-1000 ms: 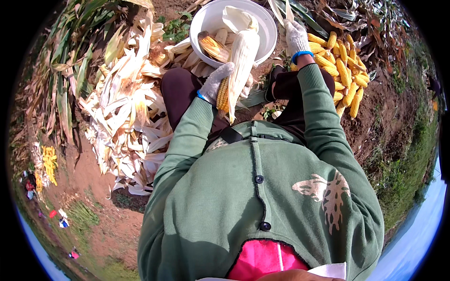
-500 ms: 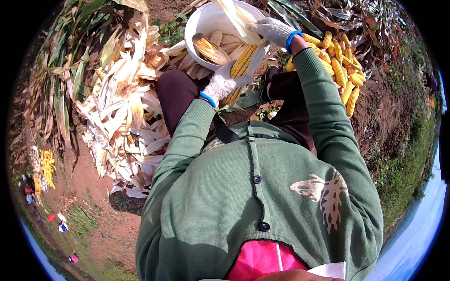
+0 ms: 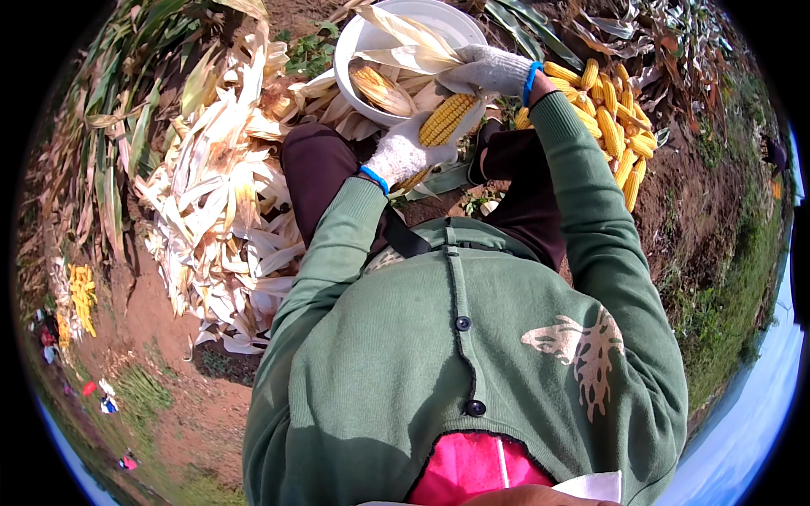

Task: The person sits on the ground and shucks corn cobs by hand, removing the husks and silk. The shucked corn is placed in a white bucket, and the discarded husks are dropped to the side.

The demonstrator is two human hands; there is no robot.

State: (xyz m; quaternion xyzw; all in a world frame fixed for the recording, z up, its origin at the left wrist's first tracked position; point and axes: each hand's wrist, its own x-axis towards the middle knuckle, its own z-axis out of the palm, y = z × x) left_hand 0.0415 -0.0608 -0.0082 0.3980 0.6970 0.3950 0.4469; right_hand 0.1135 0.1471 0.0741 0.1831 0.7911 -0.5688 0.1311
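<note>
Gripped firmly in the gloved left hand (image 3: 403, 152), a yellow corn cob (image 3: 447, 118) is held over a white bowl (image 3: 359, 42). Pale dry husk (image 3: 413, 38) is pinched by the right hand (image 3: 488, 69). Likely stiff, light and bumpy, the cob is best clasped around its middle.

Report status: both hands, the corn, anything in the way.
Left hand gripping corn cob. Right hand gripping its pale husk over white basin. Nothing blocking.
</note>
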